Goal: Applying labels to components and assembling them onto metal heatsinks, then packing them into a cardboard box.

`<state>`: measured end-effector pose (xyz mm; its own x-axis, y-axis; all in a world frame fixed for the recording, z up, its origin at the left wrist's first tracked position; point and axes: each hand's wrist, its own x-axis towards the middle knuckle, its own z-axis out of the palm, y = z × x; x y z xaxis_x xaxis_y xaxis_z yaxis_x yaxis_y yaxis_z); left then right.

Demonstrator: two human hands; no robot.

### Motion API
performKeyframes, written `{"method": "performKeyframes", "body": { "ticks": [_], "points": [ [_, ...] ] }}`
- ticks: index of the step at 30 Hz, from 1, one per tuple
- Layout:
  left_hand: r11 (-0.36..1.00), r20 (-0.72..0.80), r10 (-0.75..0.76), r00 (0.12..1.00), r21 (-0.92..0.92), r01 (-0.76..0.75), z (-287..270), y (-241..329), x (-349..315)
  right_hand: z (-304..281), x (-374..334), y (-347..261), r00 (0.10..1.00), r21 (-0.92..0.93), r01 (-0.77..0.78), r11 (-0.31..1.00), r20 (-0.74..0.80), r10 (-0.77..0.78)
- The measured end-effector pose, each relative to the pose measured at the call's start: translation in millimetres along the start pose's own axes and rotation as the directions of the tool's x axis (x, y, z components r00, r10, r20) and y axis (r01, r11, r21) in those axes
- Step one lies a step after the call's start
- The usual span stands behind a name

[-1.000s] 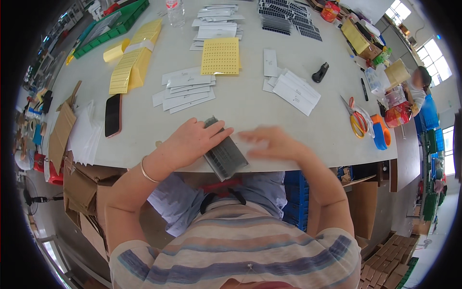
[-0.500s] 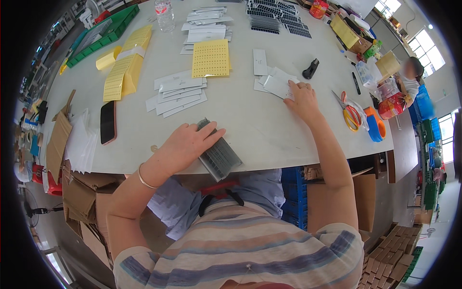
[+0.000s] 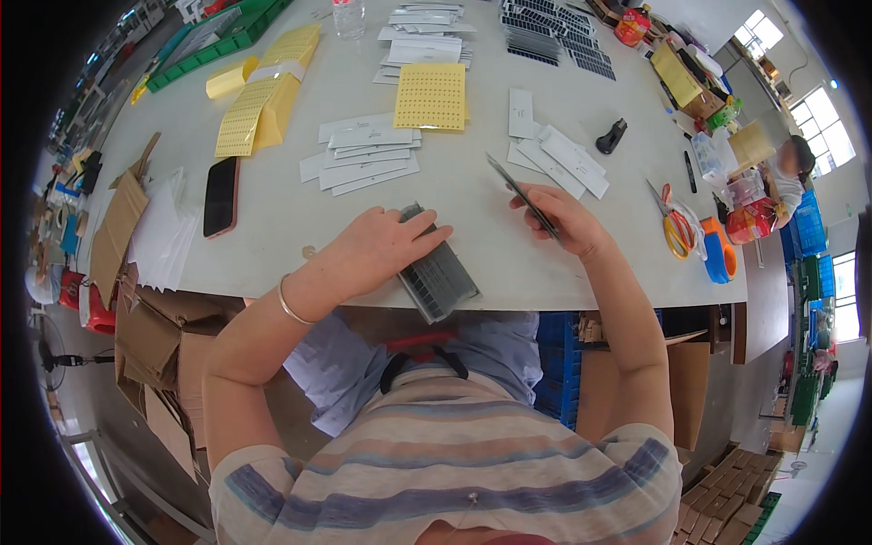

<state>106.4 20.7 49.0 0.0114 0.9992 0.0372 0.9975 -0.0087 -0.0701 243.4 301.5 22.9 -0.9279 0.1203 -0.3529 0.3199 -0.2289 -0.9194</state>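
My left hand (image 3: 381,250) is closed over the upper end of a stack of thin grey-and-black panels (image 3: 443,277), which lies at the table's near edge. Its thumb is hidden. Raised a little to the right, my right hand (image 3: 565,220) pinches one thin flat panel (image 3: 521,195), tilted and seen nearly edge-on. Beyond that hand lie several loose white cards (image 3: 568,159), fanned out. A second loose pile of white cards (image 3: 368,159) is spread past my left hand.
Around the table stand a phone (image 3: 221,197), yellow label sheets (image 3: 430,95), a box cutter (image 3: 611,136), scissors (image 3: 676,232) and a blue-and-orange tape roll (image 3: 718,251). Dark panels (image 3: 559,36) lie at the back. Another person (image 3: 788,177) sits at far right.
My right hand has left the white cards, moved nearer and lifted, now with a thin panel in its fingers. My left hand stays on the stack. The whole view has shifted slightly.
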Motion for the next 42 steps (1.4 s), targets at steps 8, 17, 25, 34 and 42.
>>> {"method": "performKeyframes", "body": {
  "ticks": [8, 17, 25, 34, 42],
  "points": [
    [1.000, -0.031, -0.001, 1.000, -0.007, 0.001, 0.9, -1.6, 1.1, 36.9, 9.3, 4.1, 0.997, -0.398, 0.066, 0.915, -0.020, -0.081],
    [0.999, -0.067, -0.004, 0.998, -0.038, 0.001, 3.0, -1.2, -3.1, 40.3, 13.9, 11.6, 0.988, -0.071, 0.014, 0.997, 0.154, -0.003],
    [0.999, -0.028, -0.006, 1.000, -0.039, 0.005, 2.0, -0.5, 0.2, 62.8, 11.7, 21.3, 0.997, -0.399, 0.058, 0.915, 0.063, -0.036],
    [0.979, 0.001, -0.194, 0.981, -0.063, 0.194, 5.1, 12.3, 7.4, 71.2, 18.5, 25.3, 0.924, -0.797, 0.332, 0.504, 0.167, -0.344],
    [0.983, -0.134, 0.172, 0.976, -0.037, -0.178, 3.4, -19.4, 18.8, 80.5, -11.7, 16.3, 0.960, -0.676, 0.268, 0.686, 0.246, -0.132]
  ]
}}
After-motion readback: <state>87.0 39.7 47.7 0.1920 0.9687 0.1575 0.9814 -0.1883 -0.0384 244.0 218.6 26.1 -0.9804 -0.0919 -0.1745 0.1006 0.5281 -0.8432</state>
